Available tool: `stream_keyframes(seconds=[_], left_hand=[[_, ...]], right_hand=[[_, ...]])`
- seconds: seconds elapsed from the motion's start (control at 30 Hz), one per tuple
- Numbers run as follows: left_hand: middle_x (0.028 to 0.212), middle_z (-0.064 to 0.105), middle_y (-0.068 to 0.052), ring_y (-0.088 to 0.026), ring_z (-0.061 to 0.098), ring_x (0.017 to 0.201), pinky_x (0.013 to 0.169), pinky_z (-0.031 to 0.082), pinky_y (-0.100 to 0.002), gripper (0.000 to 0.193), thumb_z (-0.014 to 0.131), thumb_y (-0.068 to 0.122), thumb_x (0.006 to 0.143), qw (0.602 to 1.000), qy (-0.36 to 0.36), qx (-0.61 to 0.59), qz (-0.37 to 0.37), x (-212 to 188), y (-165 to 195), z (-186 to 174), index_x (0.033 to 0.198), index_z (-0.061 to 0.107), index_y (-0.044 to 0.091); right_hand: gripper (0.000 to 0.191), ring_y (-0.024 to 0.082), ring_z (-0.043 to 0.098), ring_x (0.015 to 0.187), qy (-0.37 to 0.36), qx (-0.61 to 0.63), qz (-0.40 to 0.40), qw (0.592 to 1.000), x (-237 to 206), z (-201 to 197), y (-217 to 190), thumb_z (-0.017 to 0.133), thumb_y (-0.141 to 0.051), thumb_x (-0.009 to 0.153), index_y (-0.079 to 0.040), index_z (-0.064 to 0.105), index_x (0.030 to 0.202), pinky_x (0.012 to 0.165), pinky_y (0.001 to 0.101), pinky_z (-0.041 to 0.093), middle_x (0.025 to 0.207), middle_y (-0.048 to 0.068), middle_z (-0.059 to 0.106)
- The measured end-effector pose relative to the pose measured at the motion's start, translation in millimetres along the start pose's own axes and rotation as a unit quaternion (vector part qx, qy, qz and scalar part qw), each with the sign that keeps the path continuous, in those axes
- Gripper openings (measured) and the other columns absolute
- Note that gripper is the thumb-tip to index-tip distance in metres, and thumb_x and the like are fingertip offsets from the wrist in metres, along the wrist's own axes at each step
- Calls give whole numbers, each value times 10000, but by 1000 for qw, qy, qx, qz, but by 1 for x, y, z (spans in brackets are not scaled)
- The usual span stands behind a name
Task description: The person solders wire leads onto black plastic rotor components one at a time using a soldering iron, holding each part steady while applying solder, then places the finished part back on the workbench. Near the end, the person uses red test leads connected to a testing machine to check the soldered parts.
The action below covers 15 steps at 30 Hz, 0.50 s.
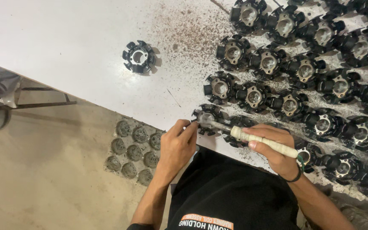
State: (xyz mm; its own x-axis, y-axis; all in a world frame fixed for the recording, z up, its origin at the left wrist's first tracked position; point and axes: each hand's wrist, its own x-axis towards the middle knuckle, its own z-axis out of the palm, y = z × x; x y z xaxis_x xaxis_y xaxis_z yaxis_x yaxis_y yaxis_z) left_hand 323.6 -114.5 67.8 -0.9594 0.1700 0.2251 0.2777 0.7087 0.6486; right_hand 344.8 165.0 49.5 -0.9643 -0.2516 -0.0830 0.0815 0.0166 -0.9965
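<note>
**benchrat:** On the white tabletop (64, 42) it's a proper mess, brown gritty dust (184, 34) scattered all over the middle, and rows of black star-shaped cores with pale metal hubs (303, 68) packed along the right side. One lone core (139, 56) sits well apart from the rest, out on the bare part. Below the table edge you get a tan floor (43, 170) and a tray of round grey cups (133, 150).

**coilguy:** And the piece being worked on?

**benchrat:** Black core (206, 118) right at the near edge of the table, same toothed shape as the others, silvery in the centre. The left hand (176, 147) is pinching its rim with the fingertips. The right hand (273, 147) is clenched around a tool with a cream wrapped handle (263, 141), lying nearly flat, its metal shaft reaching into the core's centre. Black band on that wrist, black shirt (231, 191) below.
</note>
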Motion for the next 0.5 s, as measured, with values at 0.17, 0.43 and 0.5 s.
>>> stream_keyframes(seconds=[0.17, 0.43, 0.5], left_hand=[[950, 668, -95, -299, 685, 745, 619, 549, -399, 152, 750, 13, 864, 999, -35, 17, 8, 13, 4, -4, 1008, 721, 50], [1001, 635, -108, -223, 654, 704, 609, 530, -330, 203, 735, -58, 881, 992, 106, -43, 54, 45, 28, -48, 1058, 705, 36], [1050, 606, -117, -268, 647, 788, 690, 538, -351, 221, 722, -56, 907, 989, 102, -57, 90, 64, 21, -27, 1105, 704, 41]], right_hand=[[303, 231, 757, 848, -14, 14, -11, 1000, 1, -8, 5, 679, -19, 863, 71, 738, 1146, 732, 288, 610, 1019, 199, 777], [288, 288, 750, 1024, 109, 184, -68, 975, 26, -32, 12, 643, -3, 941, 91, 681, 1211, 925, 374, 641, 1179, 218, 731], [302, 266, 744, 975, 129, 170, -26, 977, 29, -21, 16, 632, -1, 934, 96, 673, 1216, 895, 353, 628, 1136, 215, 737]])
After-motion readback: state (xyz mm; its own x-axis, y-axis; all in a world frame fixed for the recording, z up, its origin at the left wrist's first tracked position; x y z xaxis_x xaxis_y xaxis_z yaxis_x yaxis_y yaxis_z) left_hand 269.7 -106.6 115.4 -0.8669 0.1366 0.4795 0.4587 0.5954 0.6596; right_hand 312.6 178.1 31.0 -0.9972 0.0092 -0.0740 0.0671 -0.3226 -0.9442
